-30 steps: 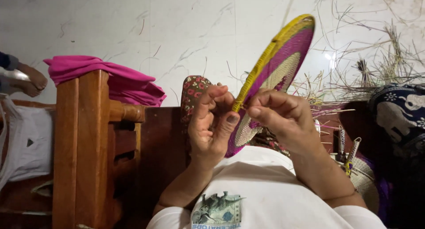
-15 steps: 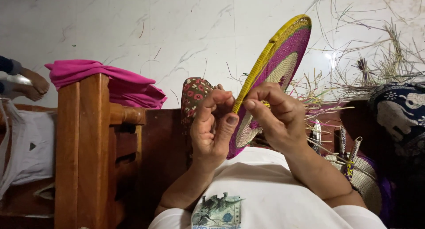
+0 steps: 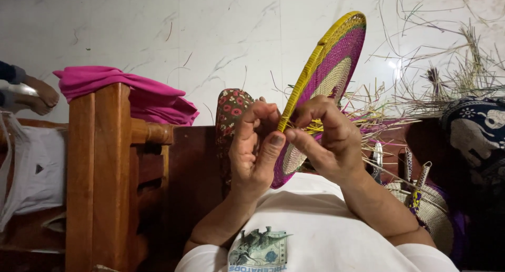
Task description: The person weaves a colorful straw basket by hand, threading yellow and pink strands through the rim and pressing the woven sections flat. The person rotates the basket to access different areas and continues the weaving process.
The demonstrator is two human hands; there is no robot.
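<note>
Head view: woven disc (image 3: pixel 329 77) stood edge-on between my hands, long axis running up-right. Left hand (image 3: pixel 255 151) fingers pinched shut on its yellow rim; right hand (image 3: pixel 326 138) closed on rim alongside, equally near.

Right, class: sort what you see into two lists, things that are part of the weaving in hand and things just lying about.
In hand:
left hand
right hand
woven disc, yellow rim, pinched by both hands
loose straw strands

Lying about:
pink cloth
wooden frame
floral cloth
white garment
</note>
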